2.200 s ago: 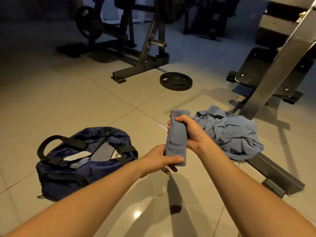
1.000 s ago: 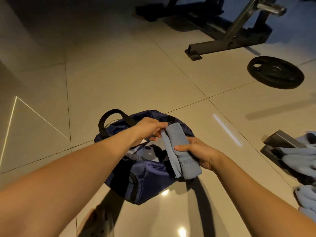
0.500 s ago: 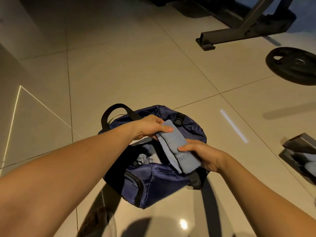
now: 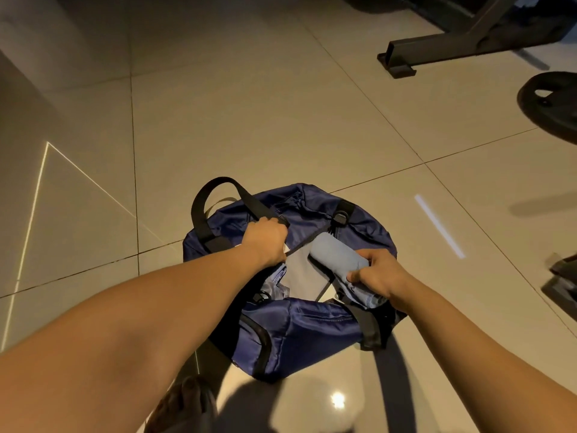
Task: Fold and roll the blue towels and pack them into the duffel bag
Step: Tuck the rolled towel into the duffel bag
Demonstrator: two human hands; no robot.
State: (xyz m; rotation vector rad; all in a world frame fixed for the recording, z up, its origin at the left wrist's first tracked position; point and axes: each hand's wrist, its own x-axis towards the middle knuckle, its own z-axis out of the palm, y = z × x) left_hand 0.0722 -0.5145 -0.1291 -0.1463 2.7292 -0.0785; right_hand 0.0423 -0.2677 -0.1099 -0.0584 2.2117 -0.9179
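My left hand [image 4: 265,239] grips the far rim of the duffel bag [image 4: 296,332], spreading its mouth. My right hand [image 4: 379,276], fingers curled round the rolled towel [image 4: 335,256], holds it in the bag's opening. Procedure: insert lengthwise and release only once it is seated.

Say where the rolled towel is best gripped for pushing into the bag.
Probably round the towel at its near end, coming from the right as the right hand does: the roll points into the open bag, and a wrap-around grip keeps it rolled.
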